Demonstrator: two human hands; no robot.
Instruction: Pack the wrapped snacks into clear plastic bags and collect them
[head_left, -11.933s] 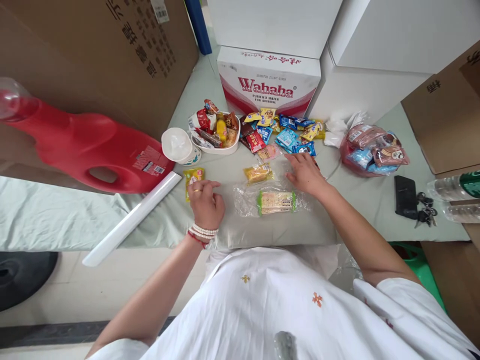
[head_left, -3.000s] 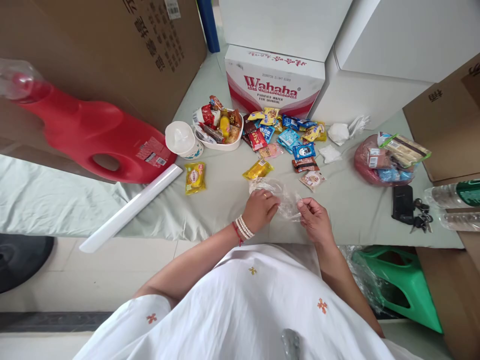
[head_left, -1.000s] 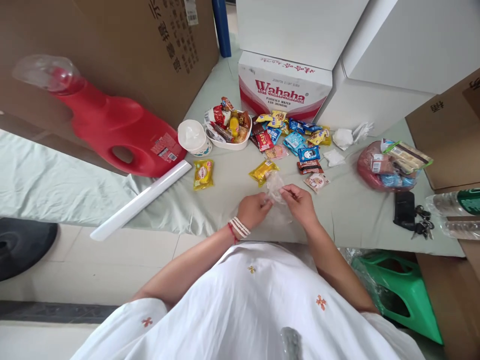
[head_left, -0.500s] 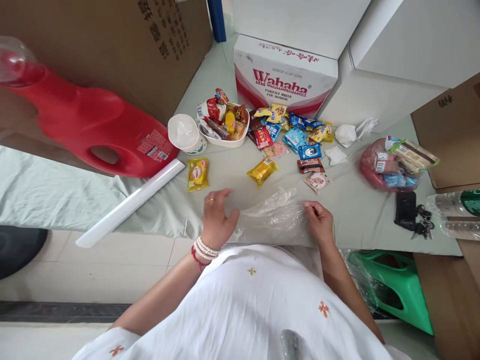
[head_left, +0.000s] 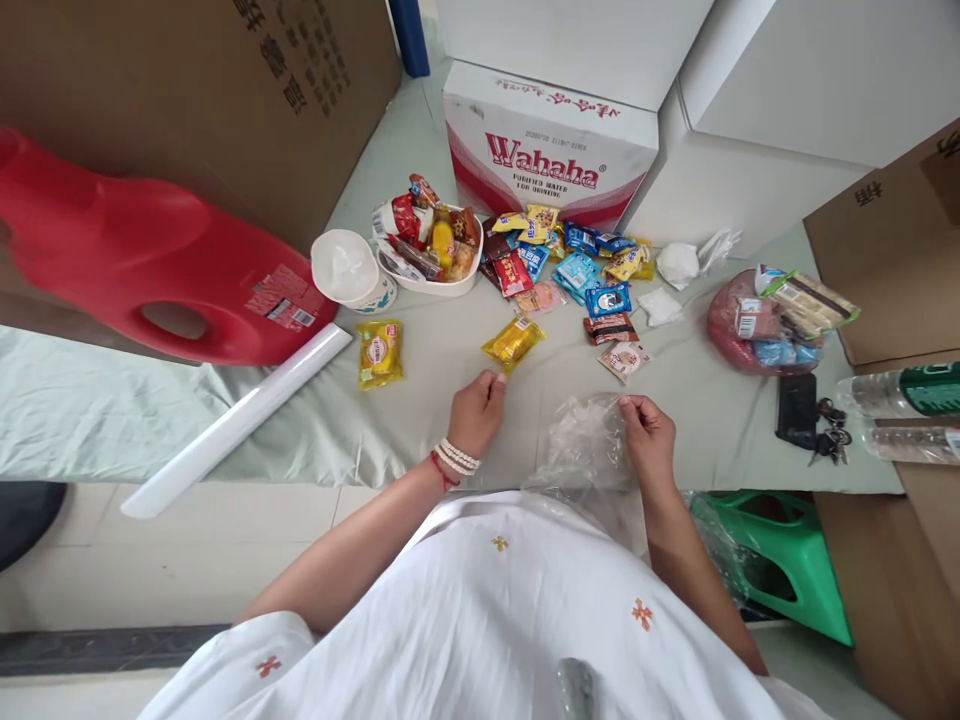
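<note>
My right hand (head_left: 649,440) pinches the clear bag (head_left: 585,450) at its top edge; it looks thin, limp and slippery. My left hand (head_left: 474,412), fingers half closed, reaches the light, crinkly yellow packet (head_left: 513,342), best taken at its near end.

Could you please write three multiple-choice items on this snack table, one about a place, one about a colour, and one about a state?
1. Where does the clear plastic bag lie?
A. in the white bowl
B. in front of the person, by the right hand
C. on the Wahaha box

2. What colour is the snack packet at the left hand fingertips?
A. yellow
B. blue
C. green

3. How is the big red jug placed?
A. upright
B. hanging
C. lying on its side

Answers: 1 B, the right hand pinches the bag's edge; 2 A, its wrapper is yellow; 3 C, its handle hole faces up.
</note>
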